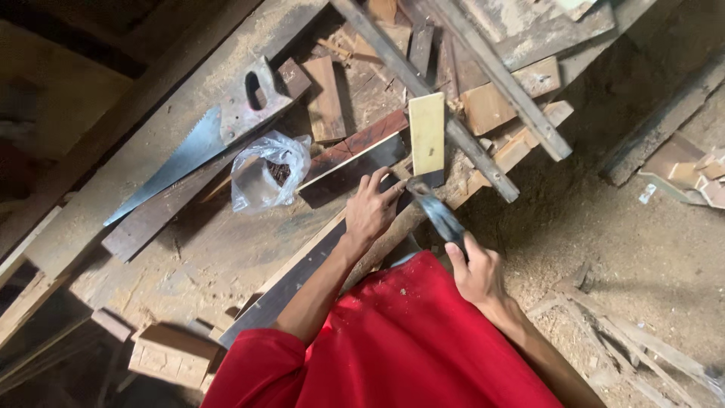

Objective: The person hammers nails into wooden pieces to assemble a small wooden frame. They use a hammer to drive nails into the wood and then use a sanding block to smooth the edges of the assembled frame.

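The right hand (477,273) grips a blurred dark metal hammer (436,213), its length angled up-left; the left hand (371,208) presses flat on a long dark wooden plank (302,268).

A rough woodworking workshop. A worn, sawdust-covered desk (189,257) carries a handsaw (198,140), wood offcuts (491,106), long battens (423,87) and a plastic bag (268,174). Shavings and scrap strips (634,347) litter the dirt floor (642,249) beside it.

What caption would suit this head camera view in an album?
Right hand grips a dark-handled hammer; left hand steadies a long dark wooden strip on the sawdust-covered workbench.
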